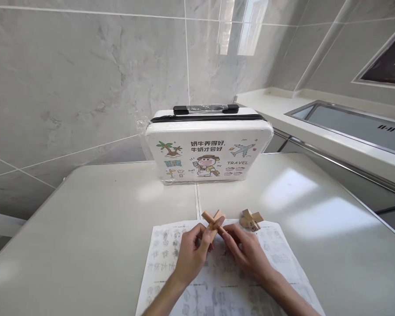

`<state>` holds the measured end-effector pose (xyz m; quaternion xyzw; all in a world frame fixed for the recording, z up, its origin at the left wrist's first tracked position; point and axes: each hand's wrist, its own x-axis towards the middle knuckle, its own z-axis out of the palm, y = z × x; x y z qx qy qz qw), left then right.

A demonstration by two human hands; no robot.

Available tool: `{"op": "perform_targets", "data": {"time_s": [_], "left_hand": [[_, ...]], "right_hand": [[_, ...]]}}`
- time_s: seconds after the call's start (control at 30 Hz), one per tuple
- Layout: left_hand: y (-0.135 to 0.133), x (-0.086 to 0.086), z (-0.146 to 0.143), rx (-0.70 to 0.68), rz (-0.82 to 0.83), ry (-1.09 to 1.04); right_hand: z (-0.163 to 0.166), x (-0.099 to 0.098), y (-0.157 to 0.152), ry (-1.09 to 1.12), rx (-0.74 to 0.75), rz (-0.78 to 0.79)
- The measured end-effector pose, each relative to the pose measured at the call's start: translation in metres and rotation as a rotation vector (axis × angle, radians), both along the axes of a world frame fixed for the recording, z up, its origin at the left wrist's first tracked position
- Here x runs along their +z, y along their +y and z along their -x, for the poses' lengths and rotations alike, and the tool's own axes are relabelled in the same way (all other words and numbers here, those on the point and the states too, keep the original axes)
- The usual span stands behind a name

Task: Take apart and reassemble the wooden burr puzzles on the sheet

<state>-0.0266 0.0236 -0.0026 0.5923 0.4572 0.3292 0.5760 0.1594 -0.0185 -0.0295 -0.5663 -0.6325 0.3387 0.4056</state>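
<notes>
My left hand and my right hand meet over a printed instruction sheet on the table. Both pinch a small wooden cross-shaped puzzle piece, held just above the sheet's far edge. The left fingers grip its lower left part, the right fingers its lower right part. A second cluster of wooden puzzle blocks lies on the table to the right of the held piece, at the sheet's top right corner, a little beyond my right hand.
A white child's suitcase with cartoon prints and a black handle stands upright at the back of the grey table, against the tiled wall. A counter with a steel sink runs along the right.
</notes>
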Motion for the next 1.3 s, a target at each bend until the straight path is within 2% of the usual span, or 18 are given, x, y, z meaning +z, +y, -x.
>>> {"op": "perform_targets", "data": {"time_s": [0.23,0.37,0.5,0.73,0.87,1.0,1.1,1.3], "left_hand": [[-0.001,0.001,-0.002,0.03,-0.013,0.031],[-0.001,0.001,-0.002,0.014,-0.002,0.024],[-0.001,0.002,-0.001,0.007,0.02,0.003],[-0.002,-0.001,0.0,0.01,-0.036,0.055],[-0.004,-0.003,0.001,0.007,-0.18,0.077],[-0.005,-0.003,0.001,0.14,-0.338,0.088],[-0.004,-0.004,0.0,0.173,-0.325,0.081],[-0.002,-0.009,0.004,0.051,-0.187,-0.069]], "right_hand": [[0.005,-0.01,0.001,-0.051,-0.107,-0.205],[0.006,-0.01,0.0,-0.088,-0.152,-0.246],[0.006,-0.008,0.0,-0.109,-0.097,-0.238],[0.005,-0.009,-0.003,-0.134,-0.009,-0.202],[0.006,-0.002,0.0,0.041,-0.088,-0.085],[0.007,0.009,0.003,0.368,-0.099,0.078],[0.006,0.013,0.004,0.562,-0.028,0.161],[0.002,0.009,0.004,0.759,0.136,0.293]]}}
